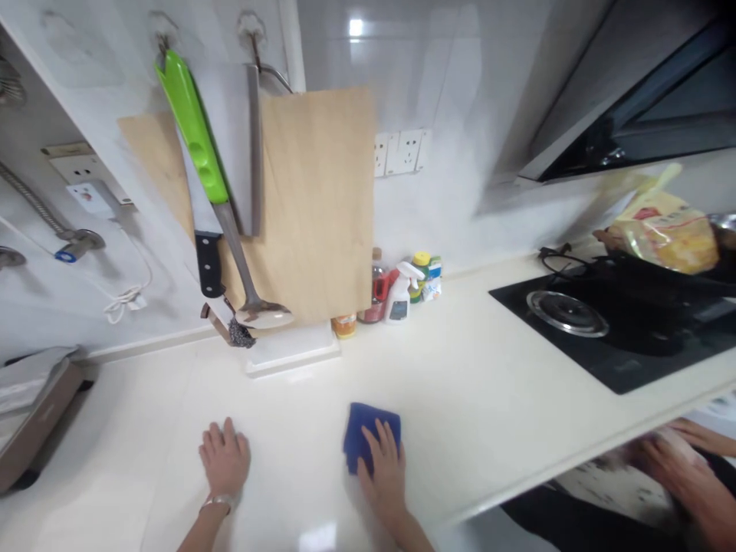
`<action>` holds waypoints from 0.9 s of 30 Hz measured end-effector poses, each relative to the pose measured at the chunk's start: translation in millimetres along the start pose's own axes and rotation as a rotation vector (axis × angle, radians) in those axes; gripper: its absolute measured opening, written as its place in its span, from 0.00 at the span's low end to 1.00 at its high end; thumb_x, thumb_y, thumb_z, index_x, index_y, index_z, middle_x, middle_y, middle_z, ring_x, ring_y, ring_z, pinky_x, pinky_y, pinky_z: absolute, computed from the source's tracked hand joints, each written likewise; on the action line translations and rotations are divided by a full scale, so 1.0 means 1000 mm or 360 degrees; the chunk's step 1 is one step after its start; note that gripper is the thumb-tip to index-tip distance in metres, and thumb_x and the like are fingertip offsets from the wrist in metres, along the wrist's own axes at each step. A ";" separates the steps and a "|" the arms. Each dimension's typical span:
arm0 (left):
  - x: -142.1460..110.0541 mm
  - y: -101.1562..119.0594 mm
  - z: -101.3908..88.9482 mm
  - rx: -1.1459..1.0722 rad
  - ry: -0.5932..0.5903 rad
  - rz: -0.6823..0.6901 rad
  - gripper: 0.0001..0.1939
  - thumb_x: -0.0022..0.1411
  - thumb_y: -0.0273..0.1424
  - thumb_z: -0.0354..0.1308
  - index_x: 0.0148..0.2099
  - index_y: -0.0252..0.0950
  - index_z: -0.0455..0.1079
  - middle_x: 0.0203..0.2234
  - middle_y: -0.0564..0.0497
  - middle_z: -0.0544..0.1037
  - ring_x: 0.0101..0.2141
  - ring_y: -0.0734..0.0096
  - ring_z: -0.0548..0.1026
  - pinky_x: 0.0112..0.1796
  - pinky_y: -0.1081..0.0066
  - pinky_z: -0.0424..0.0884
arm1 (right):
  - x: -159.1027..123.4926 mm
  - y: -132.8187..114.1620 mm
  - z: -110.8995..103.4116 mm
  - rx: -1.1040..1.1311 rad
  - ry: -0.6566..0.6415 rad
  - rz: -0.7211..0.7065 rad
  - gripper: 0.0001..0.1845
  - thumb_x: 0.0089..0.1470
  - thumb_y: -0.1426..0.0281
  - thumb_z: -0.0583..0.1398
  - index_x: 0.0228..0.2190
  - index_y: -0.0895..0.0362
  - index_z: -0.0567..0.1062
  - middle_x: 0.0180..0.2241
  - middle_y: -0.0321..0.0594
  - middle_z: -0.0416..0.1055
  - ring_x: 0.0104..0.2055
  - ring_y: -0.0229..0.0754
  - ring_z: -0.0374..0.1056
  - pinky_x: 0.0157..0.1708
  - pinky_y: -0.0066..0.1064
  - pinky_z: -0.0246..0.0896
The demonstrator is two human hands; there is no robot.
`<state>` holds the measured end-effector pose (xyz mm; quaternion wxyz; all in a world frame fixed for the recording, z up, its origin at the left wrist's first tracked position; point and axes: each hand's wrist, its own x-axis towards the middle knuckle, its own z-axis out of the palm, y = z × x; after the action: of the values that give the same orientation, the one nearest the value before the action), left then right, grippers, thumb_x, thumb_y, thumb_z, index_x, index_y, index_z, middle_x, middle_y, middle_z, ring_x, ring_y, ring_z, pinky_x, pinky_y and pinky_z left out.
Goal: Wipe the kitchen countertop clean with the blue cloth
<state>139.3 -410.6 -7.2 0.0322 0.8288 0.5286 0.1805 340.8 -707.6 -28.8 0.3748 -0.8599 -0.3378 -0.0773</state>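
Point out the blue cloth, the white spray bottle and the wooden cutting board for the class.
Blue cloth (361, 418): head view, on its upper left part.
White spray bottle (398, 299): head view, on its body.
Wooden cutting board (316, 207): head view, on its flat face.

Glossy wall (460, 207) | lt refl. (356, 28) up top | wht ctr (454, 391) | hood (580, 96) upper R

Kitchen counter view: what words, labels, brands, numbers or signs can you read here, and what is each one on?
No text is readable.
Spray bottle: label too blurred.
Yellow bag: print with a red patch, too blurred.
White plug: small reddish mark, too small.
Blue-and-white packet: print too small.
Orange container: label too blurred.
Blue cloth under the right hand: no text visible.
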 end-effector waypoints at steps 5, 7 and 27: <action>-0.011 0.071 0.010 -0.0350 -0.0326 0.0567 0.27 0.66 0.37 0.44 0.62 0.30 0.64 0.66 0.32 0.58 0.68 0.42 0.49 0.63 0.40 0.53 | -0.002 0.036 -0.034 0.0424 0.0251 0.0273 0.25 0.64 0.63 0.49 0.60 0.57 0.63 0.61 0.52 0.63 0.63 0.50 0.61 0.59 0.52 0.63; -0.025 0.117 0.014 -0.0479 -0.0522 0.0801 0.26 0.68 0.38 0.42 0.63 0.34 0.62 0.67 0.37 0.57 0.68 0.50 0.52 0.64 0.46 0.57 | -0.005 0.058 -0.045 0.0434 0.0243 0.0270 0.23 0.64 0.64 0.50 0.57 0.56 0.66 0.57 0.51 0.67 0.60 0.48 0.64 0.57 0.50 0.65; -0.067 0.253 -0.019 -0.0602 -0.1104 0.0806 0.17 0.58 0.34 0.56 0.49 0.37 0.70 0.41 0.45 0.79 0.44 0.60 0.76 0.47 0.62 0.72 | -0.020 0.091 -0.050 0.0384 0.0162 0.0194 0.20 0.65 0.64 0.47 0.52 0.57 0.69 0.52 0.51 0.69 0.55 0.47 0.66 0.54 0.47 0.66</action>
<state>326.6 -583.3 54.5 0.3125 0.9226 0.2257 -0.0118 390.0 -797.2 -54.7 0.4960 -0.8226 -0.2723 -0.0566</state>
